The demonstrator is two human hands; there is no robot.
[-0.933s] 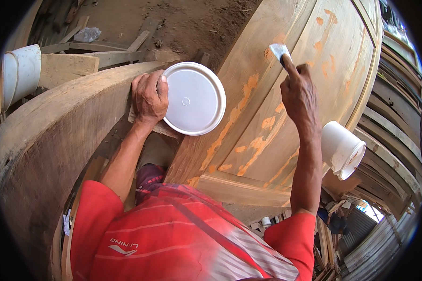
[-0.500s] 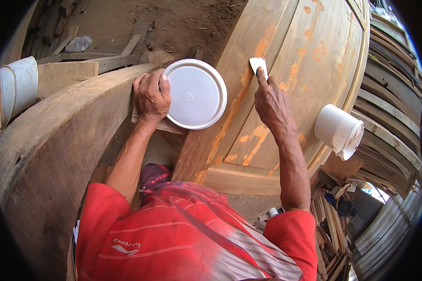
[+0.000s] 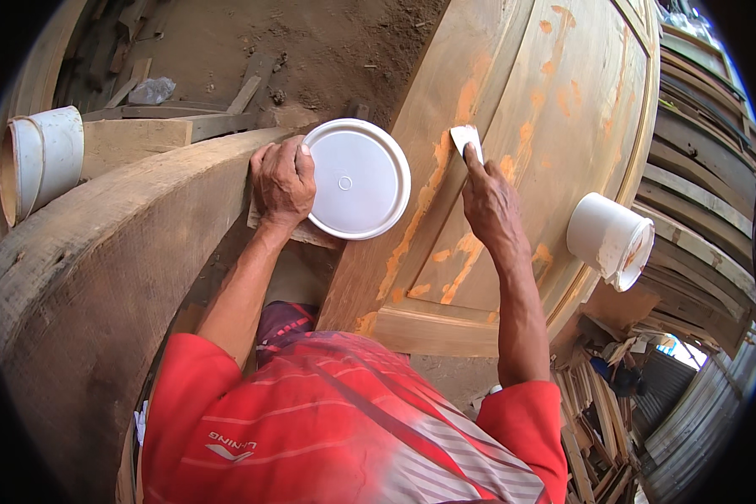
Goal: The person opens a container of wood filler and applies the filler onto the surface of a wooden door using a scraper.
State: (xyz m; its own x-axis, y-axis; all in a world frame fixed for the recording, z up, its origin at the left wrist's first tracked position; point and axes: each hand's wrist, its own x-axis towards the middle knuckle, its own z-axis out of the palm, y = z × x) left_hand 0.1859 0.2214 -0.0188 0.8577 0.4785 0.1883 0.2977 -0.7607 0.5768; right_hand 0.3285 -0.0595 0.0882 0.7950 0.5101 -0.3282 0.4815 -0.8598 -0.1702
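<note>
My left hand [image 3: 284,186] is closed on the rim of a round white plastic lid [image 3: 357,189], its flat face turned up at the left edge of a wooden door panel [image 3: 412,323]. With my right hand [image 3: 494,206] I grip a small white putty knife [image 3: 464,137], index finger stretched along it. Its blade rests on the door beside a streak of orange filler [image 3: 424,193]. More orange patches run along the joints and over the inner panel. Near the door's right edge a white tub [image 3: 601,235] lies tilted, with orange smears at its mouth.
A thick curved timber [image 3: 126,218] stands close on my left, a white plastic bucket [image 3: 50,160] beyond it. Stacked planks [image 3: 697,185] line the right side. Wood scraps [image 3: 596,412] pile up at the lower right, near corrugated metal sheets [image 3: 701,428]. Bare earth [image 3: 336,50] lies at the far left.
The view has shifted slightly. My right hand and the putty knife have moved a little toward me along the filler streak. My left hand keeps its hold on the lid.
</note>
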